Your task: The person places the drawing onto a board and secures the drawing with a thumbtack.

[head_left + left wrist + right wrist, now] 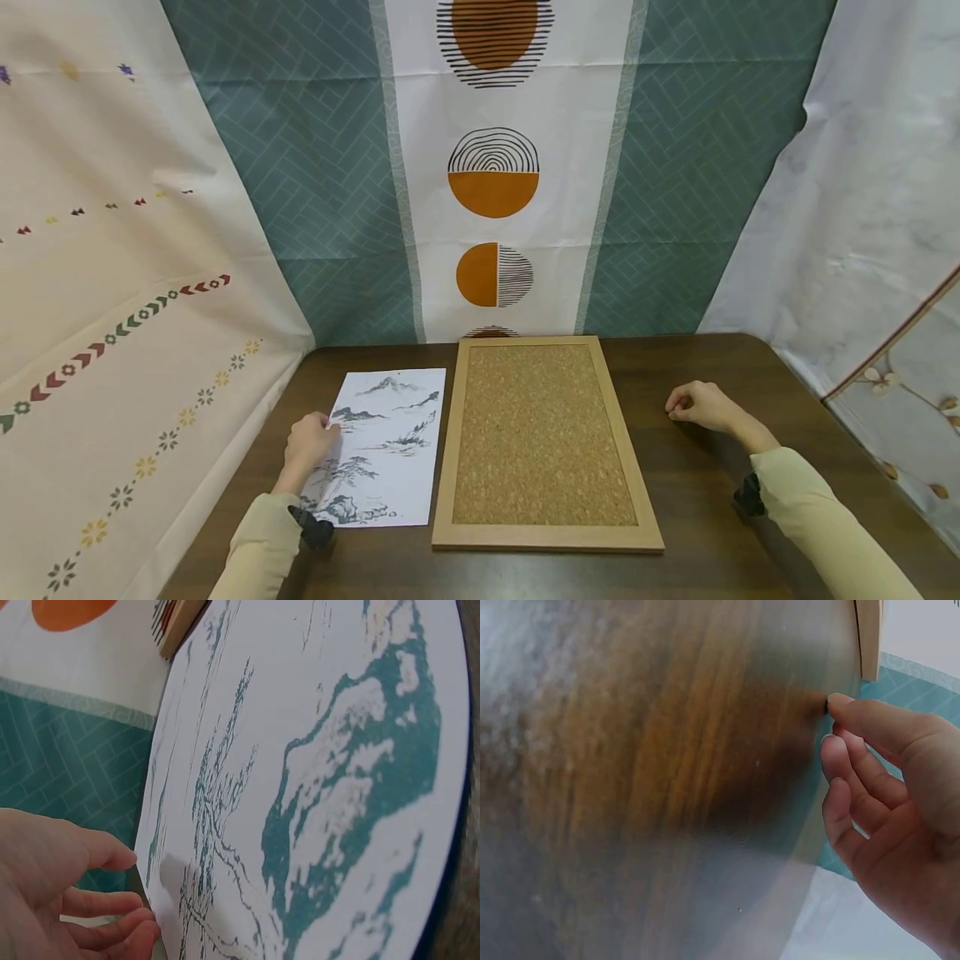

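Note:
A white sheet of paper printed with an ink landscape of mountains and trees lies on the left side of the brown table. My left hand is at its left edge, fingertips right at the margin. In the left wrist view the thumb stands apart from the loosely bent fingers. To the sheet's right lies a cork board with a light wooden frame. My right hand is low over the table right of the board, fingers loosely curled, the thumb near the index finger.
The brown wooden table extends around the board and sheet. A teal and white cloth with orange circles hangs behind it. Cream embroidered fabric borders the left side, pale floral fabric the right.

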{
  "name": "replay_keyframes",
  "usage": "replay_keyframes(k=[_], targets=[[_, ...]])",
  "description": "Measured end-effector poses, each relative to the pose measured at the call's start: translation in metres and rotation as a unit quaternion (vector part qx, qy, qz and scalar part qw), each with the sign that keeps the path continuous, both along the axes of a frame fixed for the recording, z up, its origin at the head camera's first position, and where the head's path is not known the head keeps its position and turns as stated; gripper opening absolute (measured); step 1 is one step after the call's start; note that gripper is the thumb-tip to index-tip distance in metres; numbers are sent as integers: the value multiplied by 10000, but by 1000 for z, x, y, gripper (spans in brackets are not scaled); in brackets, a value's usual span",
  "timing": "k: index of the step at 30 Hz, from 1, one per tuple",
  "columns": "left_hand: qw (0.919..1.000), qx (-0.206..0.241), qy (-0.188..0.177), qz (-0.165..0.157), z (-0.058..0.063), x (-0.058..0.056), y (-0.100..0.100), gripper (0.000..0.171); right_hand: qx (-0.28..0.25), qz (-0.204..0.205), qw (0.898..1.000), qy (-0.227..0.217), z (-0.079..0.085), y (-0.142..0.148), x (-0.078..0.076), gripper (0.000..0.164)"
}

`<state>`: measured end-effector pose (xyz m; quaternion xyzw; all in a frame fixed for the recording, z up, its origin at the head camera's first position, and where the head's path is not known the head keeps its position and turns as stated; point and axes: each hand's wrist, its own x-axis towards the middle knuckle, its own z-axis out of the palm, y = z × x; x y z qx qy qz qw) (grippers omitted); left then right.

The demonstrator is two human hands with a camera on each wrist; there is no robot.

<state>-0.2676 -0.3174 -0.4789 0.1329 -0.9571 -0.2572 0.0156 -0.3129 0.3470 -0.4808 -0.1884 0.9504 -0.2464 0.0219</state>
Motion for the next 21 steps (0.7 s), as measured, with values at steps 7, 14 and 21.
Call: replay_keyframes(k=[7, 14, 21], targets=[[9997, -99, -192, 136, 2, 5, 1, 47, 39, 32, 9999, 92, -3, 2, -1, 7], [9995, -45, -217, 207, 2, 6, 4, 53, -9, -17, 9999, 171, -6, 3, 0, 7], [9993, 87, -67, 370, 0, 6, 6, 50, -233, -24, 9992, 313, -6, 1, -1, 7]])
